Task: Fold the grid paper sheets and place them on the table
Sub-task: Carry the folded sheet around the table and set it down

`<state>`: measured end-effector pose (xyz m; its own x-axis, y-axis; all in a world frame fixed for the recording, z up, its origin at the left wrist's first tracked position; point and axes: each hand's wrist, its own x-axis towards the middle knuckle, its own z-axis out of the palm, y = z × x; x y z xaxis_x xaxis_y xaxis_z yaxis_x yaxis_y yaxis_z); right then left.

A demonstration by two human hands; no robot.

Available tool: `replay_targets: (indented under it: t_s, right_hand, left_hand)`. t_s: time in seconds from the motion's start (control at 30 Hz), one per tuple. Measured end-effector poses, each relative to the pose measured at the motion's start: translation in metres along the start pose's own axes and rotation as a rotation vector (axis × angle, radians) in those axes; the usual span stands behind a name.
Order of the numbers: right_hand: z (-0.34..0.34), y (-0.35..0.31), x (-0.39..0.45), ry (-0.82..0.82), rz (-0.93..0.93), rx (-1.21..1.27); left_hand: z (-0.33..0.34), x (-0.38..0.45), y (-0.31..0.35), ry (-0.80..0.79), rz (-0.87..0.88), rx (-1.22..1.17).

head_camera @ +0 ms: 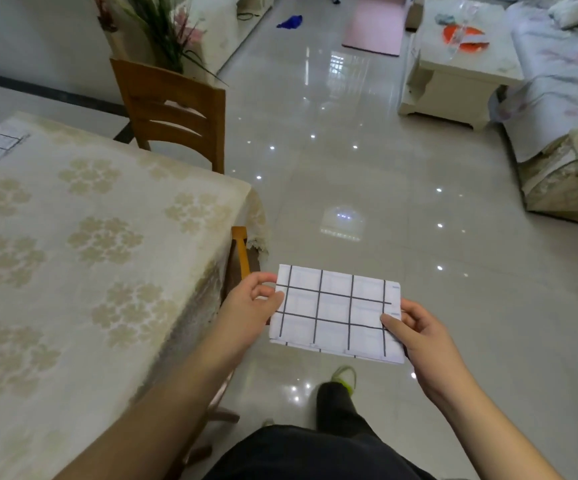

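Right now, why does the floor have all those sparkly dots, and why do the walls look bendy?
In the head view, the shiny floor tiles mirror lamps as bright dots and a pale window patch; the wide lens bends the table edges; the grid paper stays sharp.

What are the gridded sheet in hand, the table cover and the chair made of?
Gridded sheet: looks like thin white paper or cloth with dark lines, matte; held flat between the left hand and the right hand, layered edges suggest folding. Table cover: cream fabric with a woven floral pattern, probably under clear plastic, given the sheen. Chair: orange-brown wood, smooth varnished look.
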<state>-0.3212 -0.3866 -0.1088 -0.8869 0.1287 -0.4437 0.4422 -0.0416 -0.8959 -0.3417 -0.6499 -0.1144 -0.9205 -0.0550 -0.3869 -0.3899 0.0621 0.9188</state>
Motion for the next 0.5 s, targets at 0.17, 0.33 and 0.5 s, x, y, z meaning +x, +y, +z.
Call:
replay_targets:
  t_s: [0.17, 0.33, 0.5]
  right_hand:
    - [-0.009, -0.023, 0.079, -0.071, 0.013, 0.025]
    - [-0.019, -0.066, 0.163, -0.163, -0.002, 0.017]
    - [-0.022, -0.118, 0.231, -0.273, -0.026, -0.02]
  left_hand:
    - [0.025, 0.054, 0.017, 0.09, -0.031, 0.004]
    - [0.051, 0.116, 0.046, 0.192, -0.06, 0.039]
    - [0.072, 0.164, 0.082, 0.285, -0.031, -0.06]
